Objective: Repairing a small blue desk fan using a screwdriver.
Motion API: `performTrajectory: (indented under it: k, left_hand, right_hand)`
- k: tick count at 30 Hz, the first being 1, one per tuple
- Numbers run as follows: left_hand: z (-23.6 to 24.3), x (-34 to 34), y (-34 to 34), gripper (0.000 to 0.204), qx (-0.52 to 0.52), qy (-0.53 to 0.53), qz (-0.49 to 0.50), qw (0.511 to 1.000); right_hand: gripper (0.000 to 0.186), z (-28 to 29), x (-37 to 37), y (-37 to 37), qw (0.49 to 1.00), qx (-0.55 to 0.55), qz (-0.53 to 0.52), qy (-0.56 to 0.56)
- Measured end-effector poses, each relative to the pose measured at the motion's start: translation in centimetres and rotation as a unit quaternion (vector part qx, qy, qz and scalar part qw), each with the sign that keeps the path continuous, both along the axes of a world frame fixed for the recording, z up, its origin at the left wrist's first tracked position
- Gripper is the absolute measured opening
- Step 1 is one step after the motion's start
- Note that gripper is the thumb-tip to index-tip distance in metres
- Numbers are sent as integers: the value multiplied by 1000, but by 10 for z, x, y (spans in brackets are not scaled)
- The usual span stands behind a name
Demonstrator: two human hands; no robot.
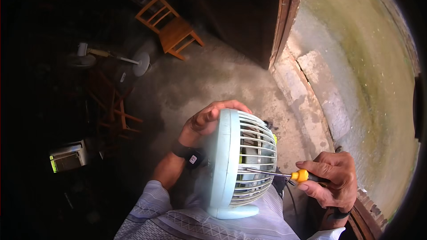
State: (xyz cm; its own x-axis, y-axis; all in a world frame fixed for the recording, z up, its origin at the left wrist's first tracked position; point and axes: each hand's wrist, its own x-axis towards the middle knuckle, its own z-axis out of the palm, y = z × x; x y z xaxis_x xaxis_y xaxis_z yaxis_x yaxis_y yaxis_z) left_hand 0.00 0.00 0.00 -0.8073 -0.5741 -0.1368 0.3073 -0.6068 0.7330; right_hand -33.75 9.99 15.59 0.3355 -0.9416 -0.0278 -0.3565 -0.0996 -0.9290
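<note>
Yellow-handled screwdriver (284, 175) lying level, tip leftward into fan grille (255, 160), right hand (331, 178) gripping it, left hand (209, 120) clasping fan rim.

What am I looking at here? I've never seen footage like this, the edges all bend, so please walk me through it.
The picture comes from a wide fisheye camera worn on a person's head, looking down at their own two hands; that lens bends the straight edges. There is no machine. The left hand grips the top rim of a small pale blue table fan propped against the person's lap. The right hand holds a screwdriver with a yellow and black handle, its tip poked through the fan's front grille. Beyond lies a concrete floor, with a wooden chair further off, a pedestal fan lying in the dark at left, and a wooden door frame at right.
</note>
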Motion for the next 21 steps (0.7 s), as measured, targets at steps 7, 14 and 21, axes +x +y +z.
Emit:
performTrajectory:
  k: [7, 14, 21]
  left_hand:
    - [8, -6, -5, 110, -55, -20, -2, 998]
    - [47, 1, -12, 101, -63, -73, -61, 993]
    - [36, 6, -13, 89, -26, -41, -50, 998]
  right_hand:
    - [48, 7, -3, -12, 998, -21, 39, 46]
    - [40, 13, 27, -21, 982, -148, 83, 84]
    - [42, 12, 34, -28, 995, -10, 93, 23]
